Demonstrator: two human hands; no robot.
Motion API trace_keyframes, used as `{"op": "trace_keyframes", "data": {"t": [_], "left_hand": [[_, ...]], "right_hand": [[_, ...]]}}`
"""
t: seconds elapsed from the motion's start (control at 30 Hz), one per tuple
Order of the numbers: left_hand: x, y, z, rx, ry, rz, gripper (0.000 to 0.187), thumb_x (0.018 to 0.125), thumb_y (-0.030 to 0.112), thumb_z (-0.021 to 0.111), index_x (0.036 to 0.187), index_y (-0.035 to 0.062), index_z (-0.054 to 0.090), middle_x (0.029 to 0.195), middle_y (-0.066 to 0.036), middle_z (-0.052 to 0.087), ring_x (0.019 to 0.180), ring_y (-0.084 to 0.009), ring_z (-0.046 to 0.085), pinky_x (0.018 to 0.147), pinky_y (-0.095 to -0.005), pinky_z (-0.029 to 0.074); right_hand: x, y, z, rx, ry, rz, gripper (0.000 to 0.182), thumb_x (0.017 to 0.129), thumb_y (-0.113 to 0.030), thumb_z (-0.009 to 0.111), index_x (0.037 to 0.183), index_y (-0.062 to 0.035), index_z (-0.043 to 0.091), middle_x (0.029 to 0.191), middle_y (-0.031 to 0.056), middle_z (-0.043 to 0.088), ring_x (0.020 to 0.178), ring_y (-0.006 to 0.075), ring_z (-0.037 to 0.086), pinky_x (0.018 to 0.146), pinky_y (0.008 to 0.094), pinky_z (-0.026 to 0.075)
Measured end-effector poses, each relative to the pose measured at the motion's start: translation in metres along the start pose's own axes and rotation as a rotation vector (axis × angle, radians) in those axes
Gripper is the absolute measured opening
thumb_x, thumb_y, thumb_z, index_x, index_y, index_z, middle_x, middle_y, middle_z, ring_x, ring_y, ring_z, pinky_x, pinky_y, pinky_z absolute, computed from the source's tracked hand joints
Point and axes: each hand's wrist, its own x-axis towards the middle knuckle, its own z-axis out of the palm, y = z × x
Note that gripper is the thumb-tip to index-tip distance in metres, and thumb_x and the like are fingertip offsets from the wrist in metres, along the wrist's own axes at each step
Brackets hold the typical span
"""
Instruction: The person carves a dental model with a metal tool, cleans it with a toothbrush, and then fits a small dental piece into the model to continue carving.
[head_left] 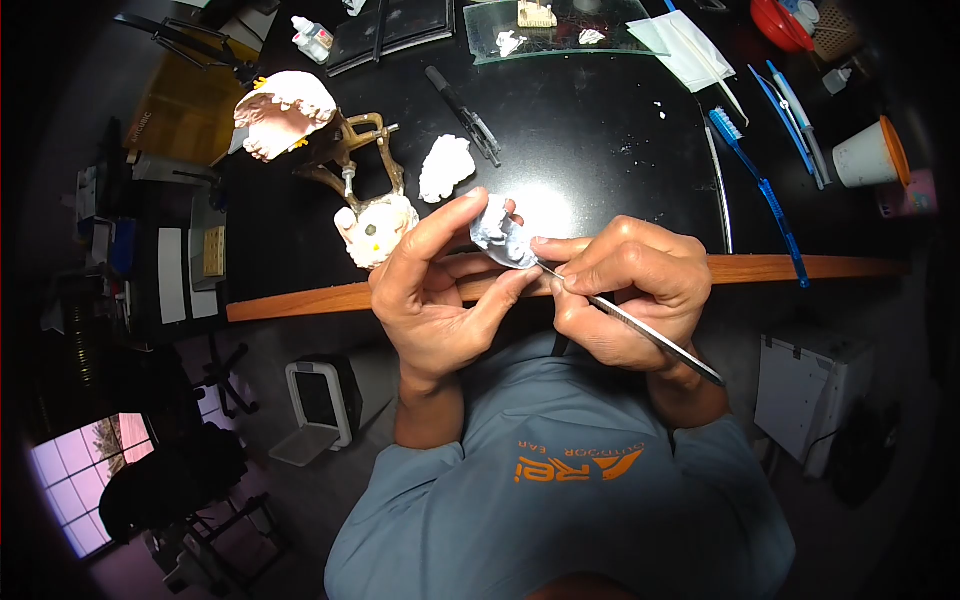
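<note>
My left hand (pixel 428 318) holds a pale bluish-white dental cast (pixel 500 238) between thumb and fingers, just above the table's front edge. A slim metal carving instrument (pixel 655 338) is gripped like a pen in my right hand (pixel 635 285). Its tip meets the lower right rim of the cast, though the exact contact is too small to make out. Left of my hands stands a brass articulator (pixel 350 160), opened out. It carries one plaster cast (pixel 285 108) on its raised arm and another plaster cast (pixel 378 232) low by the table edge. A white irregular lump (pixel 447 168) lies beyond my left fingers.
Behind lie a black pen-like tool (pixel 463 115), a glass slab (pixel 560 42) with small white pieces, and a dropper bottle (pixel 312 40). On the right are a blue toothbrush (pixel 757 185), several slim tools, a white paper (pixel 685 48) and an orange-rimmed cup (pixel 870 155).
</note>
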Motion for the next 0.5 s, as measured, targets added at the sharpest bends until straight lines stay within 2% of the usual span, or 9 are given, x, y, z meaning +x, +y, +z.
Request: {"op": "trace_keyframes", "data": {"t": [0.3,0.5], "left_hand": [[-0.0006,-0.0037,0.0041,0.043,0.026,0.064,0.069,0.076,-0.018,0.088,0.138,-0.009,0.06,0.128,-0.022,0.068,0.12,-0.0313,0.075,0.094,-0.0383,0.071],[-0.0004,-0.0041,0.0047,0.035,0.035,0.084,0.07,0.076,-0.018,0.089,0.139,-0.0087,0.059,0.13,-0.022,0.067,0.12,-0.0307,0.075,0.094,-0.0386,0.071]], "right_hand": [[-0.0008,-0.0013,0.0005,-0.032,0.019,0.013,0.017,0.069,0.014,0.077,0.073,0.0012,0.066,0.076,0.0112,0.073,0.076,0.0229,0.08,0.087,0.0407,0.071],[-0.0005,0.0006,0.0006,-0.021,0.022,0.005,0.018,0.07,0.015,0.077,0.074,0.0006,0.067,0.076,0.0108,0.072,0.085,0.0279,0.083,0.082,0.0373,0.07]]}}
